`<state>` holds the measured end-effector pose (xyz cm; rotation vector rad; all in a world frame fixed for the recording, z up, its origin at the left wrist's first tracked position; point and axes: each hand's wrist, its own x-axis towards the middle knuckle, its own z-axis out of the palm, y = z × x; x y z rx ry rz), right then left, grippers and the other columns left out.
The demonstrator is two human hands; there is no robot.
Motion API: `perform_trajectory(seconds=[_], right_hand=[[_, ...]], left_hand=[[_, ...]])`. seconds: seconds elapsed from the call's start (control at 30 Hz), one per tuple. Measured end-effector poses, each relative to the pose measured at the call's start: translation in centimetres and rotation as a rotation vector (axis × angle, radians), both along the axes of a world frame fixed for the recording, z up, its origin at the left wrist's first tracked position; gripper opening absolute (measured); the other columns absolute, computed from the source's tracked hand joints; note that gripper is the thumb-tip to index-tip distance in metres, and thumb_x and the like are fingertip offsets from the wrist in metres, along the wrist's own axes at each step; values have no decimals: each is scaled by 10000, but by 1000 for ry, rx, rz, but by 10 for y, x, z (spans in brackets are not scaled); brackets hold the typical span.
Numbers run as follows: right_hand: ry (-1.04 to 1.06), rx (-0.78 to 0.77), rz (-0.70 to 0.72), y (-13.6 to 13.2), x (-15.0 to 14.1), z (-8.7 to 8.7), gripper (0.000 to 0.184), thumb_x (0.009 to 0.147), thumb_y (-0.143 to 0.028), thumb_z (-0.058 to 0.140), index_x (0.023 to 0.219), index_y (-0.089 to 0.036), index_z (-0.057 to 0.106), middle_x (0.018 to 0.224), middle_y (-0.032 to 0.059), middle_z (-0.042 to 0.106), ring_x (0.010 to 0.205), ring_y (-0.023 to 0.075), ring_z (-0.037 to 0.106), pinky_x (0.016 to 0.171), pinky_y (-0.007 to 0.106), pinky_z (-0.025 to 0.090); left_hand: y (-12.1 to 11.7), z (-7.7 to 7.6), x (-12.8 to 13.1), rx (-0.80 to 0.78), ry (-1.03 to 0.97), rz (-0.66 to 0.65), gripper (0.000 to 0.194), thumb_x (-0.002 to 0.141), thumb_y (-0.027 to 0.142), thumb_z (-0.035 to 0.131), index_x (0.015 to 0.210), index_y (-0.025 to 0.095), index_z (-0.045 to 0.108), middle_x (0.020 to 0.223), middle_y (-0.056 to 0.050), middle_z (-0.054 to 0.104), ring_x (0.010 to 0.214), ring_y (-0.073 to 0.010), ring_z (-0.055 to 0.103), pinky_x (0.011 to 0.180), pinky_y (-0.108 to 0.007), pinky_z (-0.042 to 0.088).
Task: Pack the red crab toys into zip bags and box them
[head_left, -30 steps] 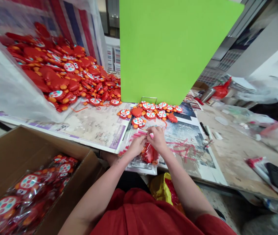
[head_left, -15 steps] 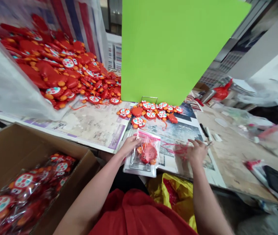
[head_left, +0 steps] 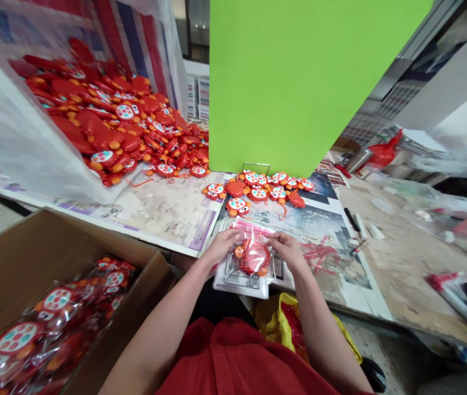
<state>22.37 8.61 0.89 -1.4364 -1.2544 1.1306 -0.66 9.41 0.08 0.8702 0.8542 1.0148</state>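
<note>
A clear zip-lock bag with a pink top strip holds a red toy animal with orange feet, its plain red side facing up. My left hand pinches the bag's upper left edge. At the upper right edge, the fingers of my right hand are closed on the same bag. Beneath it lies a stack of flat clear bags with black print. Just beyond my hands sits a group of similar toys, one of them a toy with a white dotted face.
A large pile of red toys spills from a white sack at the left. Bagged toys lie in a cardboard box. A green panel stands behind. Pink strips and a marker lie to the right.
My right hand has moved left from the pink strips on the table to the bag and closed on its right edge. My left hand keeps hold of the bag. The view has shifted slightly.
</note>
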Motion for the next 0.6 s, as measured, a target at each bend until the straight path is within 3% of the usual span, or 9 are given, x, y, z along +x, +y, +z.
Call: perform_trajectory(seconds=[0.1,0.2,0.4,0.6], right_hand=[[69,18,-62,-6,7,5,310,622,-377,726,856,-178,682,679,28,690,556,129,542,542,250,389],[99,28,-84,-10,10,5,303,615,-360,725,862,-185,711,651,6,672,534,113,499,544,251,370],[72,76,-82,-8,10,-3,146,637,-341,683,652,-199,653,627,-10,621,543,111,468,544,250,358],[103,34,-84,-7,7,-5,210,704,-418,657,722,-215,608,663,-11,620,563,131,513,535,249,403]], left_hand=[[0,4,-1,-38,15,-14,444,701,387,796,1073,163,701,1058,-94,719,839,-178,673,603,-221,458],[-1,8,0,-44,-33,-42,367,702,343,784,1012,162,709,1057,-100,718,896,-199,681,638,-240,491],[0,8,0,-51,-87,-43,162,667,279,691,729,153,611,748,-46,661,714,-173,668,572,-239,495],[-1,7,3,-67,-97,24,309,639,374,715,613,173,482,575,37,493,523,-89,522,489,-200,387]])
